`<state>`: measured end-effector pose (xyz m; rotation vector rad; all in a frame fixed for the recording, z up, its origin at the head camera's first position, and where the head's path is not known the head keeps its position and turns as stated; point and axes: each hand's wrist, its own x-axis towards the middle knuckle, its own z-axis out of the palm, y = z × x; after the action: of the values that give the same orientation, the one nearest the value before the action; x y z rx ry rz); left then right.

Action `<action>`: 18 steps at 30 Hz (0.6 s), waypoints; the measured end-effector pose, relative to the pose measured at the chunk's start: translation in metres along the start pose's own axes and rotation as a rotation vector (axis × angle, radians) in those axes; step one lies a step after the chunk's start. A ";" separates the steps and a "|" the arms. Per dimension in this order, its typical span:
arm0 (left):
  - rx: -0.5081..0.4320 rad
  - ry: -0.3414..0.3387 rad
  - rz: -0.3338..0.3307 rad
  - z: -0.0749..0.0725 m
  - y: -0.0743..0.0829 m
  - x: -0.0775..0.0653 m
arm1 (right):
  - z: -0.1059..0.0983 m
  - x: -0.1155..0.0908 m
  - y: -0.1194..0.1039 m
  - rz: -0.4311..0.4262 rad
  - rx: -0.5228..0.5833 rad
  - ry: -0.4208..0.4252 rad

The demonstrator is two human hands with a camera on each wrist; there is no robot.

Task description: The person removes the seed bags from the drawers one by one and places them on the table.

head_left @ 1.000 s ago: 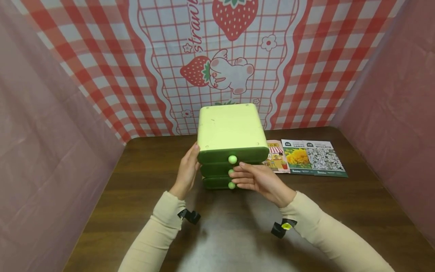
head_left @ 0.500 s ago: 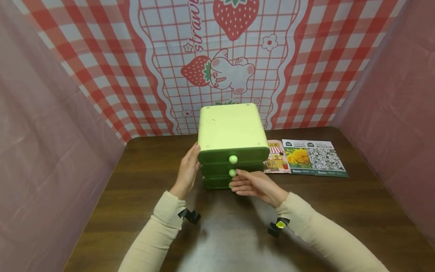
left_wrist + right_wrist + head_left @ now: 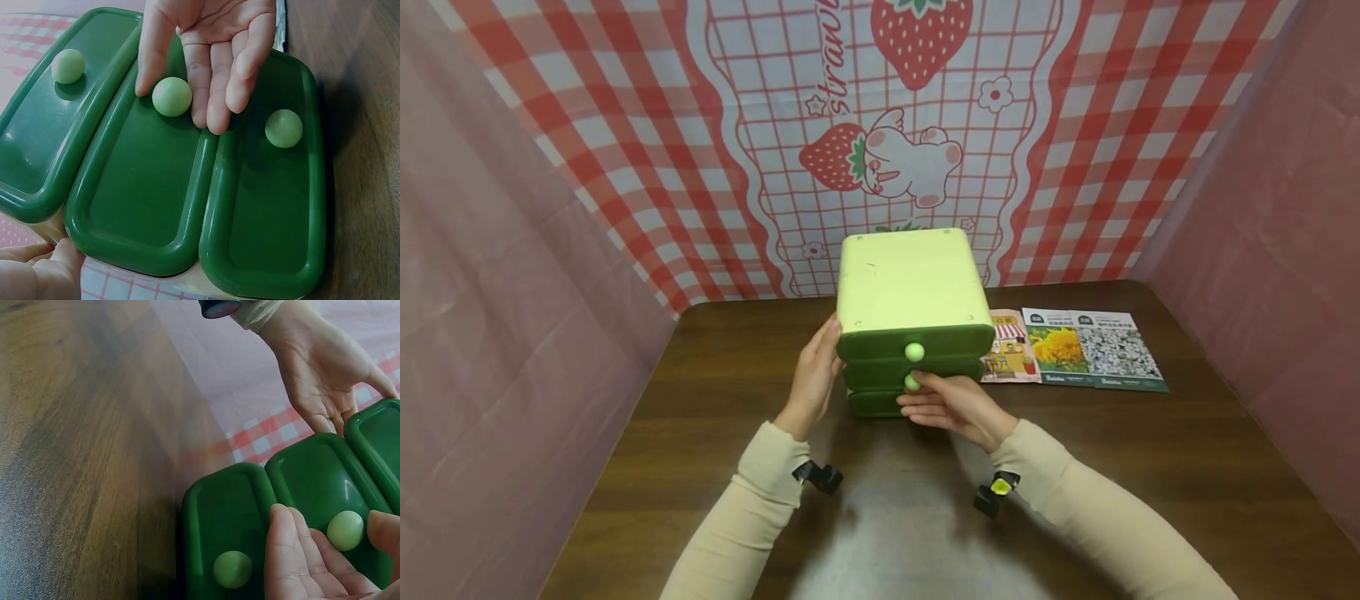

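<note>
A small cabinet [image 3: 910,279] with a pale yellow-green body and three stacked dark green drawers stands on the table. All three drawers are shut, each with a round light green knob. My left hand [image 3: 812,375] rests against the cabinet's left side, steadying it. At the front, my right hand [image 3: 958,406] has its thumb and fairly straight fingers on either side of the middle knob [image 3: 172,97]; whether they touch it is hard to tell. The top knob [image 3: 914,352] is free. In the head view the right fingers hide the bottom knob, which the left wrist view shows [image 3: 284,129].
Right of the cabinet lie a pink illustrated card [image 3: 1011,346] and two flower-picture packets [image 3: 1093,350]. Behind hangs a red-and-white checked strawberry cloth [image 3: 760,125]. Pink curtains [image 3: 1262,208] flank the brown wooden table [image 3: 700,400].
My right hand has moved left and slightly down, from beside the knobs to around the middle one. The left hand and the cabinet stay in place.
</note>
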<state>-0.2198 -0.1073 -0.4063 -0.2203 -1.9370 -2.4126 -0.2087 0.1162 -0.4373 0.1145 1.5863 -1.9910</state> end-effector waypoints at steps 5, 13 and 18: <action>0.006 -0.004 -0.002 -0.001 0.000 0.000 | 0.003 0.002 0.000 0.002 0.007 0.020; 0.015 -0.011 -0.005 -0.002 -0.002 0.000 | 0.004 0.003 0.001 -0.012 0.048 0.025; 0.025 -0.011 -0.010 -0.003 -0.002 0.000 | 0.005 0.002 0.001 -0.016 0.064 0.035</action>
<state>-0.2207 -0.1093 -0.4089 -0.2239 -1.9765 -2.3965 -0.2085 0.1111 -0.4373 0.1631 1.5496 -2.0633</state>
